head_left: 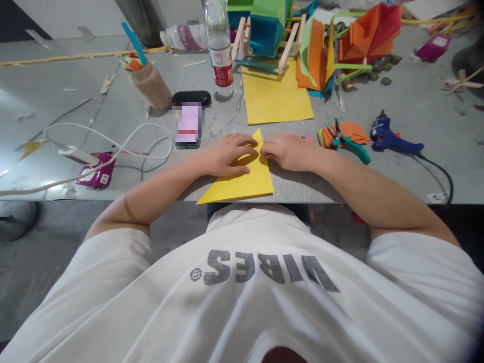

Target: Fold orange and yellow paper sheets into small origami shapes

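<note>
A sheet of yellow paper (247, 185), folded into a triangle, lies at the front edge of the table. Spread over its left side is my left hand (233, 155), fingers apart and lying on the paper. My right hand (282, 151) is at the triangle's right edge near the top corner, its fingers curled and pressed together on that edge. Whether a bit of the paper is pinched between those fingertips is hard to see. Something pink (302, 137) shows partly from behind the right hand.
Flat yellow paper (280, 103) lies beyond, under paper-and-stick models (266, 30). Pliers (350, 143) rest on orange paper pieces, beside a blue glue gun (395, 136). Leftward are a phone (189, 123), a bottle (221, 60), a stick cup (149, 85) and a purple power strip (96, 171) with cables.
</note>
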Available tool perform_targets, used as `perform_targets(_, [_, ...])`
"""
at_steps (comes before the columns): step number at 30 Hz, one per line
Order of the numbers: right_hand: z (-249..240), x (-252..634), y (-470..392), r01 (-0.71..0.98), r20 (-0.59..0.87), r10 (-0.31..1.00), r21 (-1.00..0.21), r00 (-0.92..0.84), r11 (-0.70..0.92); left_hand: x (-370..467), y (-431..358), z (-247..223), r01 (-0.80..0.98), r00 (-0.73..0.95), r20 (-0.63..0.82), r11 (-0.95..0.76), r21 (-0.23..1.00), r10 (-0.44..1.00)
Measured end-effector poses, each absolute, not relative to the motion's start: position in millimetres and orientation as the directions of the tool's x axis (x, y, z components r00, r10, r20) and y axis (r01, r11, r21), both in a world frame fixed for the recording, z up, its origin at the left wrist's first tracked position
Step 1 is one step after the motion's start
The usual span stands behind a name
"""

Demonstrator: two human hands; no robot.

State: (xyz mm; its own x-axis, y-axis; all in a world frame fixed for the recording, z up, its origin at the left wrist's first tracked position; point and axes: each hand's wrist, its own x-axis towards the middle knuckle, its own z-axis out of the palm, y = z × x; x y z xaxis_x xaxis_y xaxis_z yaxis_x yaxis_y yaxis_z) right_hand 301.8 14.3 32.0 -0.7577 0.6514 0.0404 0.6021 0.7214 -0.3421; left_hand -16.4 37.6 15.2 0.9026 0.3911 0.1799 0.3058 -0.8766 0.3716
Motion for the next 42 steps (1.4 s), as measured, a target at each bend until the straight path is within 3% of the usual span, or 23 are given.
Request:
perform_targets(2, [35.3,302.9,13.1,0.641,-0.027,0.689,-0.394,-0.725,0.659,-13.1,32.8,17.1,0.311,0.913,0.156,-0.892,0.328,0.376])
perform_targets(7, [49.9,299.9,2.2,0.737,-0.019,0.837,-0.486,-0.547,0.470,-3.4,17.8,22.2,0.391,0.899,0.113,-0.893,0.223,0.422])
perform_targets(12, [59.2,287.1,-10.4,0.868,-0.103,0.934,-0.415,-0.341,0.272,2.9,5.2,26.0,0.469,0.871,0.098,-0.874,0.124,0.481])
perform_targets(19, [56.2,270.3,-19.7,0.914,-0.068,0.950,-0.301,-0.304,0.271,6.9,5.7,16.9,0.447,0.879,0.129,-0.888,0.107,0.458])
perform_targets(31, [62.5,263.2,-21.5,0.956,-0.150,0.953,-0.172,-0.265,0.239,6.5,8.5,11.3,0.433,0.888,0.141,-0.899,0.061,0.438])
perform_targets(42, [66.8,274.7,-14.1,0.958,-0.217,0.942,-0.187,-0.256,0.218,5.1,11.2,2.2,0.430,0.880,0.168,-0.896,0.112,0.444])
